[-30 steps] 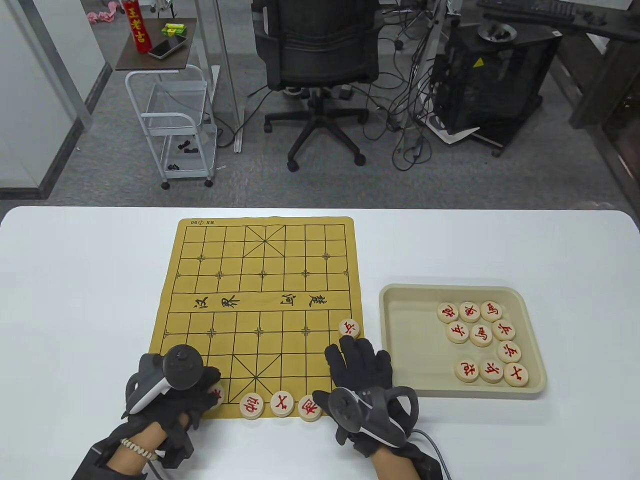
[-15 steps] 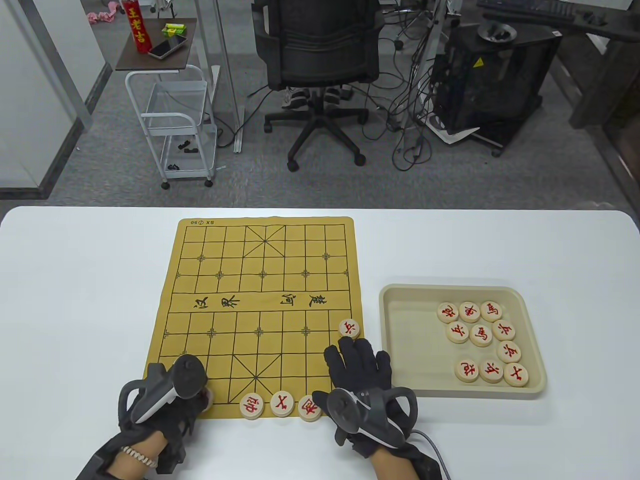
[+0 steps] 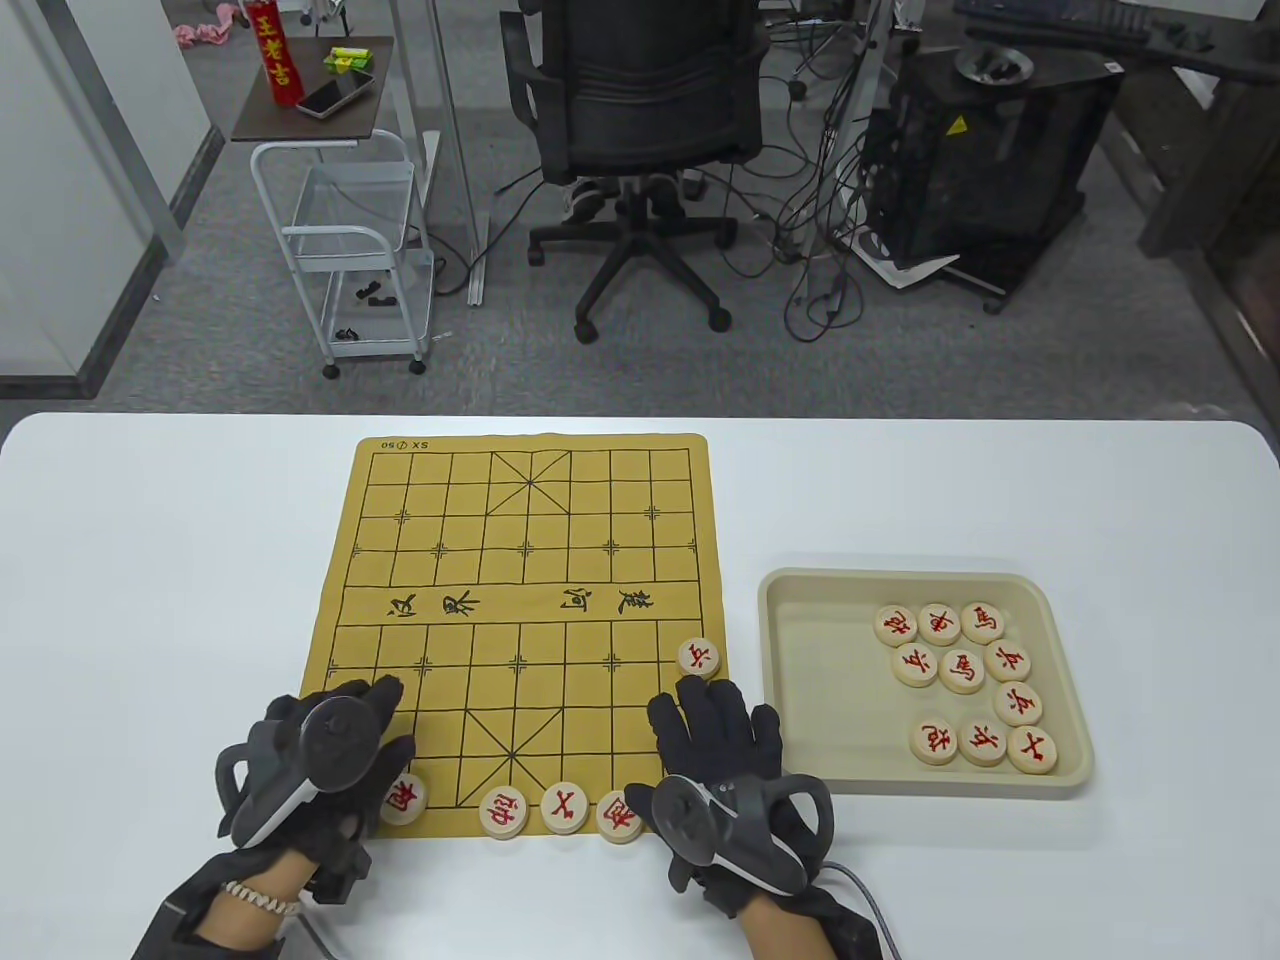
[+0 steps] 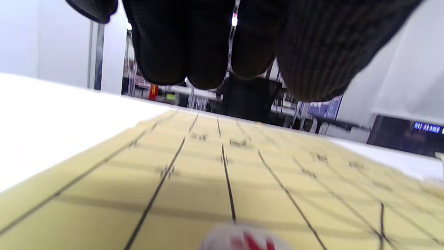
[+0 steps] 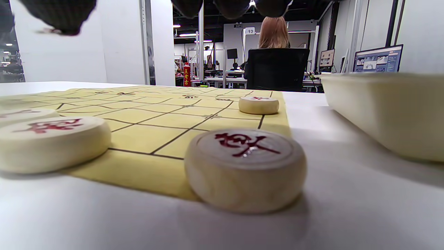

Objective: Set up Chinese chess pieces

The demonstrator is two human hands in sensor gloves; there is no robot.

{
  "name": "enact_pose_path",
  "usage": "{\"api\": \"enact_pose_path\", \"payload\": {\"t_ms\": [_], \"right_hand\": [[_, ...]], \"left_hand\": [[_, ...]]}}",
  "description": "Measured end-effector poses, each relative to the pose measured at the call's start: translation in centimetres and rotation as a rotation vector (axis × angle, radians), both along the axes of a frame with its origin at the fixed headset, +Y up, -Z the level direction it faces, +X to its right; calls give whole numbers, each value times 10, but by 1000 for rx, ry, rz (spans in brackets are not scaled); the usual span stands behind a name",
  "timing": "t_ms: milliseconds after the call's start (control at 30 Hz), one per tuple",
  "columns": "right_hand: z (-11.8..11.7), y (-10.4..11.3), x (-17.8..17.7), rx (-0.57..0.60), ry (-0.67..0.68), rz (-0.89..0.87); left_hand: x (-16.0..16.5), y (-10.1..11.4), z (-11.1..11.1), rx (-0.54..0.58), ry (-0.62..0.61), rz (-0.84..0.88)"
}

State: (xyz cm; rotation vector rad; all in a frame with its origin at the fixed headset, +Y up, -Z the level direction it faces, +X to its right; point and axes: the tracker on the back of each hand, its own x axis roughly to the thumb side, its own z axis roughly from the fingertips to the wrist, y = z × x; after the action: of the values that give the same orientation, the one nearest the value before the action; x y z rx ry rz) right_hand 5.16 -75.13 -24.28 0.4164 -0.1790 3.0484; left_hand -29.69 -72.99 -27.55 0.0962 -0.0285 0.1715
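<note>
The yellow board lies mid-table. Round wooden pieces with red characters sit on its near row: one just right of my left hand, then three more. Another piece sits at the right edge. My left hand is open over the board's near-left corner, holding nothing; in the left wrist view its fingers hang above the board, with the piece blurred below. My right hand lies flat and open over the near-right corner, above a piece.
A beige tray at the right holds several more red pieces; its wall also shows in the right wrist view. White table surrounds the board. An office chair and a cart stand beyond the far edge.
My left hand let go of a piece on the near row, left of the other three, and its fingers opened and stretched forward. My right hand has not moved.
</note>
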Motion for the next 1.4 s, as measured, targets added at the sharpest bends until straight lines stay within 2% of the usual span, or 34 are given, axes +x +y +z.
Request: {"api": "enact_pose_path", "payload": {"t_ms": [100,200,367,533,700,833,1000,1233,1400], "right_hand": [[-1,-3,0,-12,-12,13],[-5,-3,1,-21,-34,18],[-7,11,16,0,-111,-33],[-23,30,54,-19,-313,24],[-51,38,115,-153,-541,135],[-70,28,158,-298,-668,216],[-80,8,183,-436,-734,238],[-88,-8,182,-468,-747,271],[-89,-9,184,-416,-721,290]], "left_hand": [[-4,-5,5,85,-4,16],[-8,-11,10,60,-4,-24],[-9,-12,19,83,-20,-24],[-6,-10,21,91,-35,-27],[-6,-10,20,88,-41,-28],[-5,-10,20,84,-46,-29],[-4,-9,20,78,-53,-32],[-3,-11,20,66,-62,-40],[-3,-11,20,68,-61,-40]]}}
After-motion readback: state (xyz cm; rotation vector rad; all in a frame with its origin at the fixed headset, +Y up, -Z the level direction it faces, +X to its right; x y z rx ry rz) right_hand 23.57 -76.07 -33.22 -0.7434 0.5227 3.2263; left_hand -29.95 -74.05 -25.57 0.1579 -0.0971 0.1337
